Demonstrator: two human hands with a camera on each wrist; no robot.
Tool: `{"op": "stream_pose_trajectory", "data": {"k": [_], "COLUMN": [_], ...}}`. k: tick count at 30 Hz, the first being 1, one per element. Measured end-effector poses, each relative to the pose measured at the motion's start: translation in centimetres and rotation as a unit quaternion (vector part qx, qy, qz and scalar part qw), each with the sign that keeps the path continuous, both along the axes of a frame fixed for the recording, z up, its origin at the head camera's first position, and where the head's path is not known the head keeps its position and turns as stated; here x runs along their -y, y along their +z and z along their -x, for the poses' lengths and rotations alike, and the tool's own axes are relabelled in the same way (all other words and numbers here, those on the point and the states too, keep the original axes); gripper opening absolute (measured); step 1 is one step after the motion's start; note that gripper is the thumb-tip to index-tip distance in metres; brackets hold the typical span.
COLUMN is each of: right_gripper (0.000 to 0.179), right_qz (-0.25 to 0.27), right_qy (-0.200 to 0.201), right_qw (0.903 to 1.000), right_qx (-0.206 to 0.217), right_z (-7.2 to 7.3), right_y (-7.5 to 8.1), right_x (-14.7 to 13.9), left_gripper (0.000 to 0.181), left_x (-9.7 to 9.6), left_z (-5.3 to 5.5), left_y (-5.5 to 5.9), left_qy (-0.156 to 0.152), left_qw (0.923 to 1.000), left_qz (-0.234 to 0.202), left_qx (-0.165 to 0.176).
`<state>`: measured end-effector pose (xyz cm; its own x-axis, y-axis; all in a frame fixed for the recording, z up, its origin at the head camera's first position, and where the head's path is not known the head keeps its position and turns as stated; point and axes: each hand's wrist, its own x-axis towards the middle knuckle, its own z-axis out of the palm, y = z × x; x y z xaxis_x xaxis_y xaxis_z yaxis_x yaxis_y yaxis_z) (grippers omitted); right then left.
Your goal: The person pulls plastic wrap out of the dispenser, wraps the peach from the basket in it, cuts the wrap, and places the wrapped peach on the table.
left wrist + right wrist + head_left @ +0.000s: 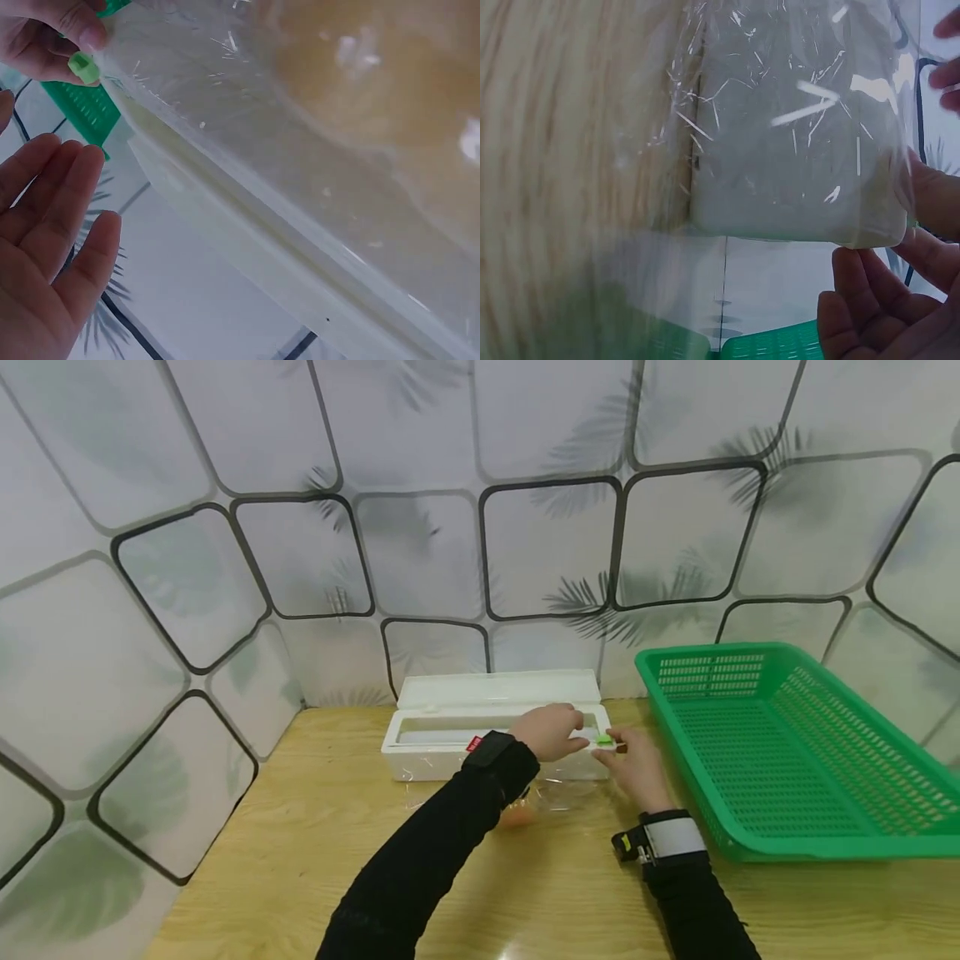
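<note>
The white box [431, 766] stands at the desk's [300, 827] far side, its lid [498, 690] back, presumably for access. The right hand [639, 768] pinches clear film [558, 795] by the green slider [603, 740], probably for tension; the left hand's [546, 732] fingers spread loosely, empty.

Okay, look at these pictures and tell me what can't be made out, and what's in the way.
Head view: part of the inside of the white box, hidden by the left hand.
Head view: any print on the red label, too small to read.
Head view: the right end of the green basket, cut off by the picture's edge.
Left wrist view: what the yellowish shape is, blurred behind clear film and cut off by the edge.
</note>
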<state>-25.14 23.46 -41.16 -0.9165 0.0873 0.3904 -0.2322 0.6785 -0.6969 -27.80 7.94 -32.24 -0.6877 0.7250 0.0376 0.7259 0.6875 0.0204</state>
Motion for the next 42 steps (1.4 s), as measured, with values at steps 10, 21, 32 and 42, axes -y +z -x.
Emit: {"op": "stream_pose_trajectory", "data": {"k": [10, 21, 32, 42], "right_gripper": [0.031, 0.015, 0.033, 0.033], "right_qz": [-0.005, -0.013, -0.003, 0.016], "right_qy": [-0.013, -0.048, -0.064, -0.061], "right_qw": [0.9998, 0.9985, 0.9979, 0.9980], "right_qx": [-0.017, -0.022, -0.002, -0.002], "right_z": [-0.2, -0.3, -0.5, -0.1], "right_y": [-0.3, -0.3, 0.0, -0.3], "right_x": [0.8, 1.1, 0.2, -0.2], "left_gripper": [0.018, 0.007, 0.011, 0.007], "left_x": [-2.8, -4.1, -4.5, -4.6], "left_z": [0.8, 1.1, 1.2, 1.8], "left_y": [-1.9, -3.1, -3.2, -2.6], "left_qy": [0.024, 0.028, 0.020, 0.021], "left_qw": [0.9995, 0.9962, 0.9925, 0.9957], "left_qz": [0.022, 0.056, 0.069, 0.056], "left_qx": [-0.004, -0.060, -0.099, -0.071]}}
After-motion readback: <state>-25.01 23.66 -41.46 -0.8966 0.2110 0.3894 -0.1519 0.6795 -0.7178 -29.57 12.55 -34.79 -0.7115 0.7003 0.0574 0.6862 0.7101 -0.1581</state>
